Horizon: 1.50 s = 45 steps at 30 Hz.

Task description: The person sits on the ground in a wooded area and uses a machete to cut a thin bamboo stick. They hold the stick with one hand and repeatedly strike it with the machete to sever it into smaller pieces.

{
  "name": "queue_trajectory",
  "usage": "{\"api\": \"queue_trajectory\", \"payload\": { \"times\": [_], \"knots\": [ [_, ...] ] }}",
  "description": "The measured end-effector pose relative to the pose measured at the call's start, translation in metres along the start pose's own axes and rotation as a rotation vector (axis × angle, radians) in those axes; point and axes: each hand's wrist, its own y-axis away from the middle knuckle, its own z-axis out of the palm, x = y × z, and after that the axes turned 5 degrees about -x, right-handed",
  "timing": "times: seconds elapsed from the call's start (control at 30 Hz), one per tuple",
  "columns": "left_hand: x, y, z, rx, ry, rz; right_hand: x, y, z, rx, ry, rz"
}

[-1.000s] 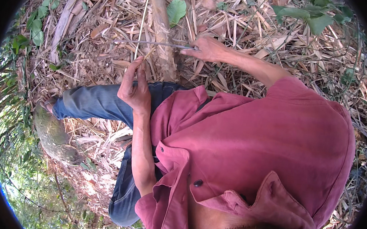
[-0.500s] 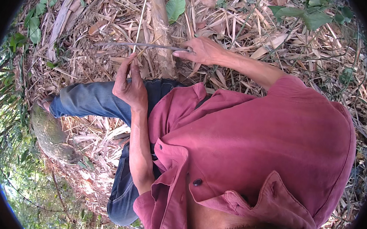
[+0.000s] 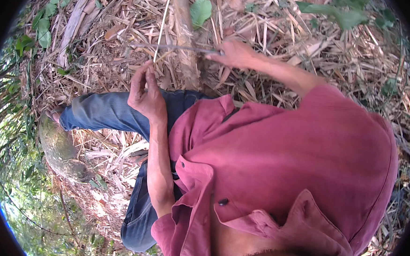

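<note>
My left hand (image 3: 146, 94) pinches the lower end of a thin pale strip (image 3: 163, 24), probably split wood or bamboo, which points away from me. The handle of a long, narrow knife (image 3: 184, 48) is in my right hand (image 3: 237, 55), its fingers closed round it. The dark blade runs leftward across the strip, just beyond my left fingertips, and is slightly blurred. A small curl or sliver (image 3: 165, 55) shows beside the strip under the blade. Whether the edge touches the strip, I cannot tell.
A peeled wooden pole (image 3: 185, 33) lies on the ground beneath the blade. Dry leaves and shavings (image 3: 267, 28) cover the ground. My bent leg in blue jeans (image 3: 107, 110) is close to my left hand. A thick log (image 3: 60, 149) lies at the left, with green plants (image 3: 44, 29) beyond.
My right hand and the knife have shifted a little to the right and away from me. My left hand keeps its pinch on the strip. The whole view has moved slightly.
</note>
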Motion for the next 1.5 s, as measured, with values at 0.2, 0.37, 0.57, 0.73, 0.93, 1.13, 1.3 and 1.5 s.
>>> {"api": "queue_trajectory", "payload": {
  "times": [0.2,0.37,0.57,0.73,0.93,1.13,1.3,1.5],
  "knots": [
    [-0.005,0.004,0.001,0.016,0.069,0.035,0.028,-0.012,0.012,0.004,0.062,0.046],
    [0.001,0.002,0.004,0.004,0.022,-0.004,0.032,-0.009,0.010,-0.055,0.092,0.107],
    [-0.002,0.006,0.001,0.001,0.049,-0.008,0.040,-0.001,0.014,0.048,0.092,0.019],
    [0.001,0.006,0.004,0.000,0.034,-0.006,0.033,0.003,0.014,0.035,-0.031,0.030],
    [0.004,0.008,0.000,-0.058,-0.063,0.050,-0.015,0.014,0.001,0.055,0.047,-0.109],
    [-0.003,0.008,-0.002,-0.083,-0.031,-0.016,-0.003,0.004,0.003,0.034,0.030,-0.028],
    [-0.010,0.008,-0.005,-0.132,-0.072,0.085,-0.019,0.016,-0.004,0.015,-0.030,-0.062],
    [-0.001,0.009,-0.004,-0.147,-0.119,0.082,0.008,-0.001,0.002,0.007,0.057,-0.054]
  ]
}}
